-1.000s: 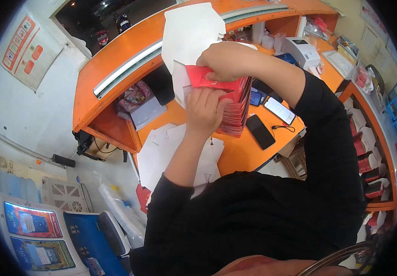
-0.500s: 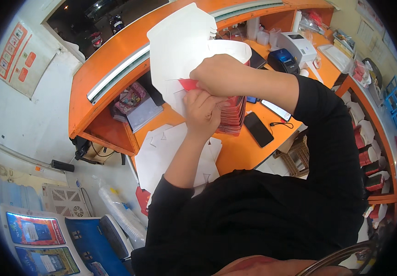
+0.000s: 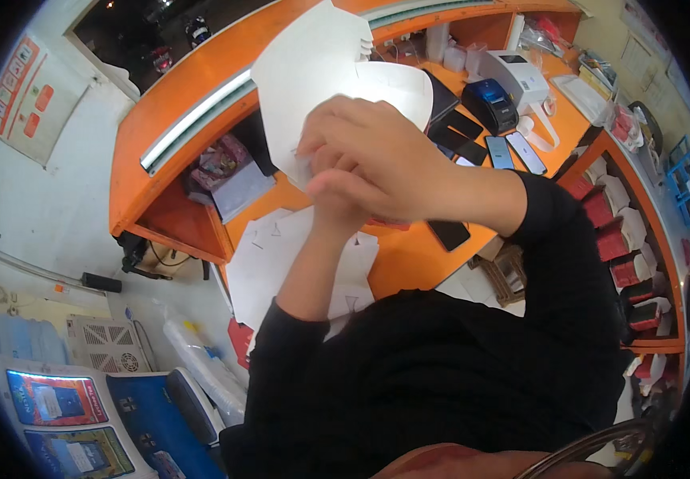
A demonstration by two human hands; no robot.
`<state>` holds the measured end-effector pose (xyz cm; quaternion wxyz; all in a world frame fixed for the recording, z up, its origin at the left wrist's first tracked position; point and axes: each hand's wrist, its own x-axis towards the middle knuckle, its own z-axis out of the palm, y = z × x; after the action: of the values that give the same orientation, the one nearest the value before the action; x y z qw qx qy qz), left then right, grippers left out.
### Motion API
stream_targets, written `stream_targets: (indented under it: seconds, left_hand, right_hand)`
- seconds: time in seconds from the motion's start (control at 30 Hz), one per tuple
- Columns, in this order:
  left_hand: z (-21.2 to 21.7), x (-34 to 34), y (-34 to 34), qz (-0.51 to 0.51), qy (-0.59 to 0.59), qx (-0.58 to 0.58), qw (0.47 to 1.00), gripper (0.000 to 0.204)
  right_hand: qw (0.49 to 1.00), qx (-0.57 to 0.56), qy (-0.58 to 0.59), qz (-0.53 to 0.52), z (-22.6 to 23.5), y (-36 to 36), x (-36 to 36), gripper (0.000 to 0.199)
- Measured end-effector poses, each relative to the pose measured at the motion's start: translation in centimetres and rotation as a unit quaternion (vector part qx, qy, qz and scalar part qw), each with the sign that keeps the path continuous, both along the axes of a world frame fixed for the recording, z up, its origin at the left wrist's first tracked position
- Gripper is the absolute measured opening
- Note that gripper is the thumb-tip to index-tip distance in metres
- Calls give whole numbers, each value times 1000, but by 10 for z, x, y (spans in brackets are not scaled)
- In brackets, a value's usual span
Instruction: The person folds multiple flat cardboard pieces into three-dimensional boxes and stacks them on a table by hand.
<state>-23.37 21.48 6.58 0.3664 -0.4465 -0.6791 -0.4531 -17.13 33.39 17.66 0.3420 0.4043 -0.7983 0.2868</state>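
Observation:
Both hands are raised close to the camera over an orange desk (image 3: 421, 263). My right hand (image 3: 377, 156) is closed around a large white folded sheet (image 3: 313, 72) that stands up above the fingers. My left hand (image 3: 337, 199) sits just under the right one, its fingers pressed against the lower edge of the same sheet. A sliver of red (image 3: 385, 223) shows below the hands; what it belongs to is hidden. Black sleeves cover both forearms.
White paper sheets (image 3: 281, 255) lie on the desk's near left part. Phones (image 3: 513, 152), a black phone (image 3: 449, 234), a white printer (image 3: 517, 76) and a black device (image 3: 489, 104) sit to the right. Shelves with red-and-white boxes (image 3: 624, 239) run along the right side.
Both hands have risen toward the camera with the white sheet. The red stack seen on the desk a second ago is now almost fully hidden behind them.

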Motion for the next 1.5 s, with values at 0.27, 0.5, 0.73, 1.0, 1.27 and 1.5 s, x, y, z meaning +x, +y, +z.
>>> stream_targets:
  seconds: [0.27,0.5,0.73,1.0,1.27,1.5]
  left_hand:
    - [-22,42,-58,72,137,-92,984,41]
    - [-66,97,-112,129,-44,-111,984,40]
    - [-117,138,-162,174,-255,-259,915,27]
    - [-141,139,-172,189,-328,-321,868,29]
    - [-166,145,-189,183,-337,-345,857,39]
    - [-184,140,-217,150,-328,-399,843,40]
  right_hand:
    - [761,-390,-297,425,13,-56,70,30]
    - [636,-594,-464,165,4,-84,117,36]
    - [663,-527,-203,491,-6,-98,81,32]
    - [772,-381,-279,425,-16,-98,77,7]
    - [945,-15,85,315,-20,-87,62,10]
    - [905,65,-18,421,-14,-107,61,30]
